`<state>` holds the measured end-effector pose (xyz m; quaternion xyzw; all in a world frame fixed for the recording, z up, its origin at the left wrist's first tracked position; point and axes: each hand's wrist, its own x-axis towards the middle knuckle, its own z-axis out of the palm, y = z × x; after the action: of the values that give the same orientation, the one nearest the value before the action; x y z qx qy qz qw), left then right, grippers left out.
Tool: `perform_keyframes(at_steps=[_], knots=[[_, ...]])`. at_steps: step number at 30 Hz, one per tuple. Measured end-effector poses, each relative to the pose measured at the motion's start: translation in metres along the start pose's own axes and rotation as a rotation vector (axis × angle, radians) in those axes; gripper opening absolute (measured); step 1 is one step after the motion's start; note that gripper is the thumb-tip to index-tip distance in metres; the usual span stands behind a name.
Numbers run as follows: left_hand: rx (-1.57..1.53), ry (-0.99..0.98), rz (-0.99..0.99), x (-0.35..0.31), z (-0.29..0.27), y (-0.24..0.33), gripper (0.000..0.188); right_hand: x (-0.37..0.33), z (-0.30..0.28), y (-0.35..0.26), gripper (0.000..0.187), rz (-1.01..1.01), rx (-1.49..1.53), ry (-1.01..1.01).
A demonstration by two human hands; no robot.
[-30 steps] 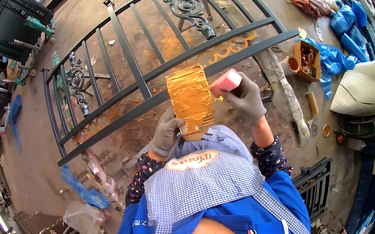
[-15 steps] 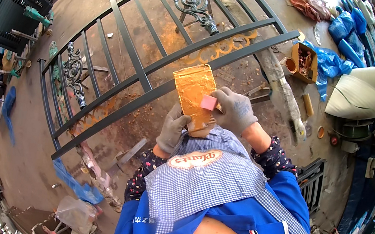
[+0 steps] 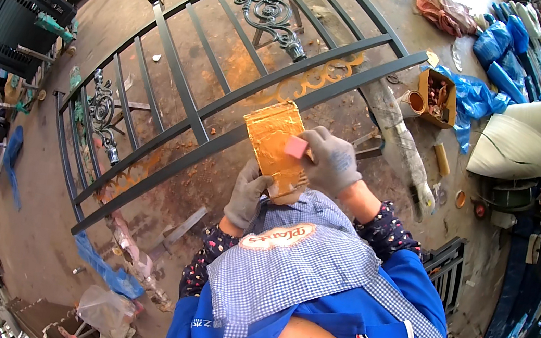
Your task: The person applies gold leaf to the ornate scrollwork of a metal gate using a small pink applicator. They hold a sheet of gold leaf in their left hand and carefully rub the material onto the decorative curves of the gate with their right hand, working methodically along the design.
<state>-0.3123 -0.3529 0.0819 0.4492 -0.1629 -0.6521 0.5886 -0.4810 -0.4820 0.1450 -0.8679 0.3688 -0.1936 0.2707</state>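
My left hand (image 3: 248, 195), in a grey glove, grips the lower left edge of a flat rectangular piece (image 3: 267, 132) coated in wrinkled, shiny gold-orange paint. What the piece is made of, I cannot tell. In my gloved right hand (image 3: 333, 164) a small pink sponge block (image 3: 296, 147) is pinched, lying over the right side of the gold surface. Both hands are in front of the checked apron (image 3: 300, 253). Just beyond them lies a dark metal railing (image 3: 347, 91) with cast scroll ornaments (image 3: 268, 11) and gold-coloured rings (image 3: 329, 73) between its two near bars.
Wrapped supports (image 3: 400, 142) run under the railing. To the right are a paint pot (image 3: 411, 104), a cardboard box (image 3: 437, 98) of reddish pieces, a small roller-shaped object (image 3: 442, 160) and a white foam roll (image 3: 528, 132). Blue plastic (image 3: 111, 268) lies at lower left.
The sponge and my right hand have shifted slightly left over the gold piece. The piece sits slightly lower in view, and the railing has shifted a little left.
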Motion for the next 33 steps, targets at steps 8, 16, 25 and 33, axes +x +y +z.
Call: perform_keyframes(at_steps=[8, 16, 25, 33], knots=[[-0.002, 0.112, 0.044, 0.017, 0.017, -0.005, 0.048, 0.013, -0.009, 0.034, 0.030, -0.049, 0.061, -0.189], [-0.091, 0.155, 0.085, 0.077, 0.014, 0.015, 0.049, 0.086, -0.003, 0.083, 0.041, 0.402, 1.452, -0.241], [-0.102, 0.253, 0.223, 0.179, -0.048, 0.062, 0.049, 0.170, -0.012, 0.173, 0.049, 0.595, 1.357, 0.009], [-0.130, 0.371, 0.280, 0.242, -0.096, 0.086, 0.056, 0.266, 0.020, 0.239, 0.044, 0.577, 1.007, 0.052]])
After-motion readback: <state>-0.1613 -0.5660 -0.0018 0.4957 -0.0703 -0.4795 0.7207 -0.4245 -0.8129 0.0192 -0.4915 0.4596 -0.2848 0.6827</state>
